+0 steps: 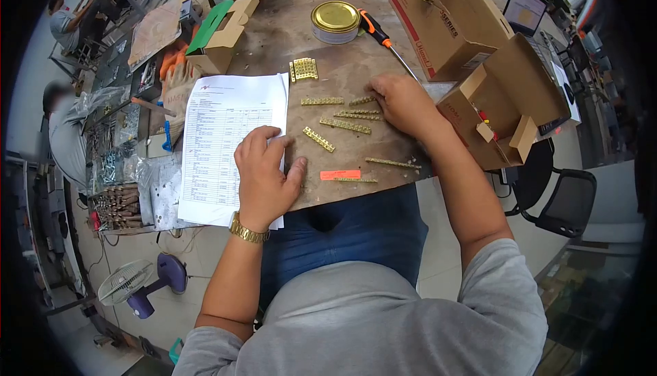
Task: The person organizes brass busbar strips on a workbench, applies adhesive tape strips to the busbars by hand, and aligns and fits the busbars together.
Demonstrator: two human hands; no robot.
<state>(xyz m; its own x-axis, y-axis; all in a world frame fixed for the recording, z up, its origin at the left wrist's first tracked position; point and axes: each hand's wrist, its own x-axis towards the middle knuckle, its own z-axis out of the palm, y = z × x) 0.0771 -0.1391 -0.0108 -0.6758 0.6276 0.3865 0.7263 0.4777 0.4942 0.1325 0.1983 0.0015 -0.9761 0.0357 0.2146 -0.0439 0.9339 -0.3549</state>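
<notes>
My left hand [265, 177] lies on the right edge of the printed sheets [215, 150], palm down with its thumb apart, holding nothing. Over the board, my right hand [405, 106] has its fingers curled down on the end of a short brass strip [361, 101]; the fingertips are partly hidden. Around it lie several notched brass strips, among them a flat one [345, 125] and a slanted one [319, 139]. A tight row of brass strips [304, 69] sits farther back. Near the front edge, an orange label [340, 175] is beside a thin brass strip [393, 163].
A lidded tin [335, 21] and a screwdriver [375, 29] stand at the back. Open cardboard boxes [445, 23] crowd the right, with another green-flapped box [217, 30] at back left. Drill bits [118, 206] lie left. Two other people [72, 23] are at far left.
</notes>
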